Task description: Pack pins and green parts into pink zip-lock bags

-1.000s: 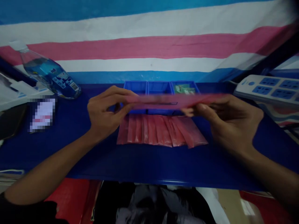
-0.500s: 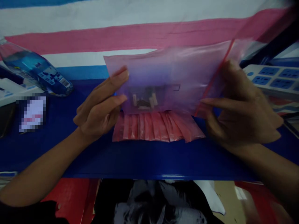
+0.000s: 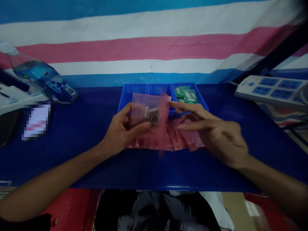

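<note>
My left hand [image 3: 121, 131] grips a pink translucent zip bag [image 3: 141, 104] by its left side, thumb across the front. Small dark and light pieces [image 3: 152, 115] show through the plastic. The bag's right part is folded over and smeared by motion. Close to that folded edge is my right hand [image 3: 216, 134], its fingers stretched out and apart, not closed on the bag. The index fingertip is at the edge; whether it touches is unclear. Beneath the held bag, a row of several pink bags [image 3: 179, 139] lies on the blue table [image 3: 149, 170].
Behind the bags stands a blue three-compartment tray [image 3: 204, 102]; green packets [image 3: 185, 93] lie in its right compartment. A bottle of blue liquid [image 3: 51, 80] leans at the left. A white power strip [image 3: 271, 88] is at the right. A striped sheet [image 3: 144, 46] hangs behind.
The bag was stretched wide between both hands; now it is folded smaller and lower. My right hand has let go of its zip end and moved left. The tray has come into view.
</note>
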Action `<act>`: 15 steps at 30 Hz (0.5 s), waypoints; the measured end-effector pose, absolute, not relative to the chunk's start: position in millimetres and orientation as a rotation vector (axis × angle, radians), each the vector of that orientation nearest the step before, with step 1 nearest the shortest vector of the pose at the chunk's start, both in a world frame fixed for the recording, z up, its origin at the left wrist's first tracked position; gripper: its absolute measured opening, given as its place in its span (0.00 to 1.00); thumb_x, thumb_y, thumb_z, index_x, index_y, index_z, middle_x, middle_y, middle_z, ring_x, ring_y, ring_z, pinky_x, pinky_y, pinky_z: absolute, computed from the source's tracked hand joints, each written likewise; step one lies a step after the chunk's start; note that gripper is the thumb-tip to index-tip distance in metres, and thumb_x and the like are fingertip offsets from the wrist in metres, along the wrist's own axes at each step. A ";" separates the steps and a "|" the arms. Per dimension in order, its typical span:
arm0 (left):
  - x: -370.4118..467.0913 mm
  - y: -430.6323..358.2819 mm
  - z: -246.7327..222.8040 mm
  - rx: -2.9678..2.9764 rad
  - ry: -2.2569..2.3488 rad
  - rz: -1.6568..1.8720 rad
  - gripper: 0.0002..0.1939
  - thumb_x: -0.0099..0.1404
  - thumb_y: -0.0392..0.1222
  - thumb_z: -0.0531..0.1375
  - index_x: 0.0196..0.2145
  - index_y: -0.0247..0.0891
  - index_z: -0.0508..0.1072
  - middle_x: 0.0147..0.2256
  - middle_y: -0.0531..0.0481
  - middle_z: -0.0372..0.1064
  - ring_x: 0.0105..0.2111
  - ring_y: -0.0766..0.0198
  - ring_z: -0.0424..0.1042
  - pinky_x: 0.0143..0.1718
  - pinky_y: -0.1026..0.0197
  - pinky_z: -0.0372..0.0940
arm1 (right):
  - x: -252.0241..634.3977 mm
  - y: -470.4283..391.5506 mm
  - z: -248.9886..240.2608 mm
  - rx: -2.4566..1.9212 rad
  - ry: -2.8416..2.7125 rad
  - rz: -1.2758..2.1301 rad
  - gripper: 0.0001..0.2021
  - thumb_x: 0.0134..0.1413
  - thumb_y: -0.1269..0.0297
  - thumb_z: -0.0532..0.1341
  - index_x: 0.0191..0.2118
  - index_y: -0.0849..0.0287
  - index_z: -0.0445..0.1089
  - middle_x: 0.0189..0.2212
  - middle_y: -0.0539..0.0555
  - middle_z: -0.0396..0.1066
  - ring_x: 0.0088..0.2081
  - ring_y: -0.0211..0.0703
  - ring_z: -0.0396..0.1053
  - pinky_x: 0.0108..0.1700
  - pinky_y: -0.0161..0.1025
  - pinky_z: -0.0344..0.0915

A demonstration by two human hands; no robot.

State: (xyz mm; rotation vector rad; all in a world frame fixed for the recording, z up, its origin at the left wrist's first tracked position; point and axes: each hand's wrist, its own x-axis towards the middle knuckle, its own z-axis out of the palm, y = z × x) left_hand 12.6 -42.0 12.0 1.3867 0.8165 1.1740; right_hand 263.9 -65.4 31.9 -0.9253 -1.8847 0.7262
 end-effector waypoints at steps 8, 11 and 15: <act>10.0 -43.0 10.0 1.285 0.735 1.053 0.20 0.65 0.54 0.63 0.50 0.42 0.72 0.39 0.46 0.77 0.37 0.58 0.79 0.35 0.61 0.76 | 254.0 -68.5 25.5 -0.937 -1.990 0.767 0.20 0.63 0.67 0.59 0.59 0.44 0.69 0.54 0.55 0.66 0.57 0.49 0.64 0.56 0.50 0.66; 9.5 -39.8 13.0 1.346 0.740 1.003 0.23 0.66 0.56 0.61 0.51 0.38 0.73 0.45 0.41 0.76 0.42 0.54 0.78 0.40 0.58 0.77 | 256.4 -67.7 24.9 -0.955 -1.969 0.815 0.22 0.64 0.67 0.59 0.62 0.45 0.65 0.53 0.54 0.68 0.53 0.46 0.67 0.53 0.47 0.67; 1.2 -23.8 18.5 1.492 1.024 1.182 0.34 0.59 0.48 0.69 0.60 0.39 0.66 0.50 0.41 0.74 0.48 0.52 0.76 0.46 0.58 0.76 | 259.0 -65.8 21.8 -0.918 -1.880 0.813 0.23 0.64 0.68 0.58 0.63 0.48 0.64 0.48 0.55 0.72 0.47 0.44 0.71 0.50 0.46 0.69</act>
